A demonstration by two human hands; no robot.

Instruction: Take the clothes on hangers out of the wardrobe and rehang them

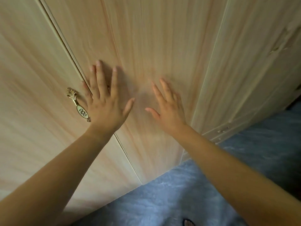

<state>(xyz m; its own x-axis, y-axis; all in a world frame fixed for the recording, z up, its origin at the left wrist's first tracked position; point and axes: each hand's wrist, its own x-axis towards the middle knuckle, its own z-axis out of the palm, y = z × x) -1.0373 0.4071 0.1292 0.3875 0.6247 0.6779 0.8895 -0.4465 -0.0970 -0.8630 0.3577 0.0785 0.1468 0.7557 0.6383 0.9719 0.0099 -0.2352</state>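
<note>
You are facing a pale wood-grain wardrobe (162, 38) that fills most of the view, and its doors are shut, so whatever hangs inside is hidden from you. The landmark is an ornate gold handle (78, 104) with a white oval plate, fixed to the left door (32, 79) close to its edge. Just right of the handle, a narrow seam (65, 41) runs upward and downward between that door and the middle door (154, 46).

Your left hand (104, 108) lies flat on the wood just right of the handle, straddling the seam, fingers straight and spread wide, holding nothing. Its little finger is nearest the handle, beside it but not on it.

Your right hand (169, 110) is further right of the handle, over the middle door, fingers also straight and fanned, holding nothing. It is blurred, so I cannot tell whether it touches the wood or hovers just off it. The two thumbs point toward each other, apart.

Well to the right of the handle is another wardrobe panel (244, 62). Below and right of the handle lies a blue marbled floor (179, 193)
</note>
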